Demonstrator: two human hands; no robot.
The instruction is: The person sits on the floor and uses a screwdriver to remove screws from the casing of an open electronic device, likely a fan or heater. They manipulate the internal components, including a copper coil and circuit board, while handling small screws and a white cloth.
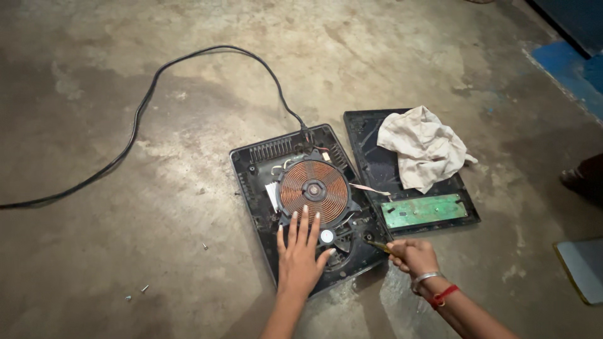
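Two hands on this one, both low in the middle of the frame. Your opened-up induction cooker base [264, 182] sits on the concrete floor [94, 94] dead centre, copper coil [313, 188] facing up. Your left hand [300, 254] lies flat on the base's lower part, fingers spread wide and pointing up-frame, tips touching the coil's lower edge, so the coil is straight ahead of those fingers. Your right hand [411, 254] is curled tight around a screwdriver [379, 246], whose long axis runs left toward the base's lower-right corner, tip just at that edge. That makes the left hand the nearer one to the coil.

Right of the base lies the detached top panel [370, 163] with a green circuit board [424, 210] and a crumpled rag [424, 147] on it. Black power cord [141, 107] loops off to the upper left; loose screws [143, 289] are at lower left.
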